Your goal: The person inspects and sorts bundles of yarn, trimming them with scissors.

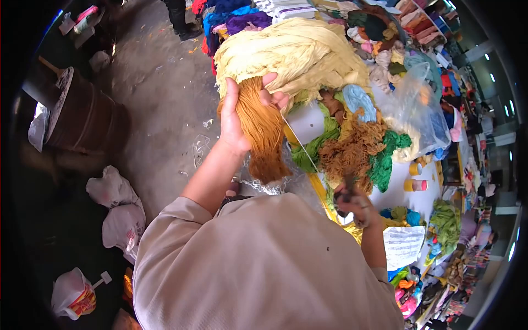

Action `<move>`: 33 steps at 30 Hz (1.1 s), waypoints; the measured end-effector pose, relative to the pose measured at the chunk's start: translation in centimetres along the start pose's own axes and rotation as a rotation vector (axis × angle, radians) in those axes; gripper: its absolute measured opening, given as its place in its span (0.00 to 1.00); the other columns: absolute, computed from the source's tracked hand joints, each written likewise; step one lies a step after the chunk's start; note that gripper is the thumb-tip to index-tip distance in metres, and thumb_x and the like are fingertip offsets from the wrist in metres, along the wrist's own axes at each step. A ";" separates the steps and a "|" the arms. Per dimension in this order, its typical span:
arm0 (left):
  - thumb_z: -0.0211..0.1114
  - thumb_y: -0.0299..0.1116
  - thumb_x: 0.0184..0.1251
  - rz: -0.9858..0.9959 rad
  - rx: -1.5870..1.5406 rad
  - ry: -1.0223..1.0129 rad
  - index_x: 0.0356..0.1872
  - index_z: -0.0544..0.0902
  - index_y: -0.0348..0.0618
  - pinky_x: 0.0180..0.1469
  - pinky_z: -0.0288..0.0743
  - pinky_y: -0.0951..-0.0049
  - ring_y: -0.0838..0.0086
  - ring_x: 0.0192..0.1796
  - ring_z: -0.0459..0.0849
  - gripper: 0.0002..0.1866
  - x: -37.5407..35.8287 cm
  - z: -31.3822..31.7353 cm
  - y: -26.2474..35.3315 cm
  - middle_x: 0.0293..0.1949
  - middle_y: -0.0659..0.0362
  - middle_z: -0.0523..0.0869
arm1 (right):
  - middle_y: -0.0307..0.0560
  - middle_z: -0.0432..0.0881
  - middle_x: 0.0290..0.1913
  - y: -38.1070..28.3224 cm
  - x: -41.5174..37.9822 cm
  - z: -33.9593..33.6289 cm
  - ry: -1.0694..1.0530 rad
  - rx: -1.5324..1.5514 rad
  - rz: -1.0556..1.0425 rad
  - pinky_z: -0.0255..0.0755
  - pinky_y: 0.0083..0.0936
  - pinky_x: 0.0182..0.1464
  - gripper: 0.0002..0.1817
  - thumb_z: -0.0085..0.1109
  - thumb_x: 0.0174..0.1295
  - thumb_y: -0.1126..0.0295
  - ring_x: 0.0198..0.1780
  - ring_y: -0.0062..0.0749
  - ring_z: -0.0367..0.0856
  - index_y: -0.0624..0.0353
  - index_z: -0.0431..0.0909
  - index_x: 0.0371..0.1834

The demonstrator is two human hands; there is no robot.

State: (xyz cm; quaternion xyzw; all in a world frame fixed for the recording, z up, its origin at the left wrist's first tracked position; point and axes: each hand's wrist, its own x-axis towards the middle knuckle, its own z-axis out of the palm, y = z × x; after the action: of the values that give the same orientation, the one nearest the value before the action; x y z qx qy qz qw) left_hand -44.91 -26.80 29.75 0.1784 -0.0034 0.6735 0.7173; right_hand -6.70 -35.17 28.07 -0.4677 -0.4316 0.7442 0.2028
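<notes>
A golden-brown bundle of yarn [257, 124] lies across my left hand [236, 113], its lower end hanging darker brown. The fingers curve round its upper part. Over the table's edge, my right hand [360, 208] is closed round a dark object [345, 193], too blurred to name. A thin pale strand [300, 143] runs slanting from near my left fingers toward the table. Just beyond my right hand sits a tangled brown yarn heap [352, 151], with green yarn [389, 159] beside it. A large cream yarn pile [291, 55] is behind my left hand.
A rusty barrel [88, 118] stands at the left, with white bags [121, 212] on the floor below it. A person's leg and shoe [184, 22] show at the top. On the table are a clear plastic bag [421, 113], yellow cones [416, 185] and a printed sheet [404, 246].
</notes>
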 end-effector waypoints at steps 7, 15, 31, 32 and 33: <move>0.55 0.70 0.66 0.174 1.532 -0.630 0.75 0.63 0.41 0.76 0.56 0.51 0.53 0.76 0.63 0.48 0.0 4.3 -1.5 0.72 0.49 0.70 | 0.51 0.77 0.60 8.8 2.2 -4.1 0.625 0.289 -0.152 0.74 0.35 0.58 0.25 0.53 0.72 0.60 0.59 0.31 0.78 0.51 0.67 0.71; 0.51 0.79 0.56 0.482 2.033 -0.789 0.74 0.66 0.45 0.79 0.45 0.49 0.53 0.81 0.51 0.54 1.4 9.0 -3.6 0.79 0.52 0.56 | 0.49 0.60 0.76 -2.7 8.9 7.3 0.125 0.032 -0.828 0.54 0.43 0.77 0.48 0.65 0.62 0.54 0.76 0.48 0.59 0.60 0.48 0.79; 0.52 0.85 0.46 0.392 0.486 -0.118 0.78 0.51 0.37 0.80 0.47 0.49 0.54 0.80 0.53 0.69 -2.3 1.7 6.0 0.81 0.50 0.48 | 0.47 0.73 0.62 -6.6 6.0 4.1 0.324 0.104 -0.706 0.72 0.39 0.64 0.39 0.69 0.59 0.69 0.64 0.37 0.74 0.56 0.60 0.74; 0.43 0.88 0.46 0.332 0.223 -0.040 0.77 0.53 0.34 0.79 0.49 0.49 0.51 0.78 0.59 0.69 -2.0 2.1 4.7 0.79 0.44 0.53 | 0.48 0.72 0.64 -5.9 6.4 4.1 0.349 -0.343 -0.844 0.70 0.40 0.66 0.36 0.65 0.62 0.66 0.67 0.37 0.70 0.58 0.61 0.74; 0.41 0.86 0.53 0.273 0.203 -0.021 0.76 0.54 0.33 0.78 0.51 0.49 0.49 0.77 0.60 0.65 -1.6 3.1 3.8 0.77 0.42 0.58 | 0.48 0.70 0.65 -6.0 6.8 4.4 0.362 -0.765 -0.927 0.68 0.41 0.68 0.33 0.60 0.68 0.59 0.69 0.37 0.68 0.59 0.62 0.73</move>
State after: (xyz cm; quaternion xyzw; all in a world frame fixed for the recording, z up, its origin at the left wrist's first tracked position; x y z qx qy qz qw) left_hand -47.98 -29.00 33.20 0.2548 0.0327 0.7597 0.5973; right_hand -14.44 -29.08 30.34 -0.3901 -0.7843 0.2807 0.3923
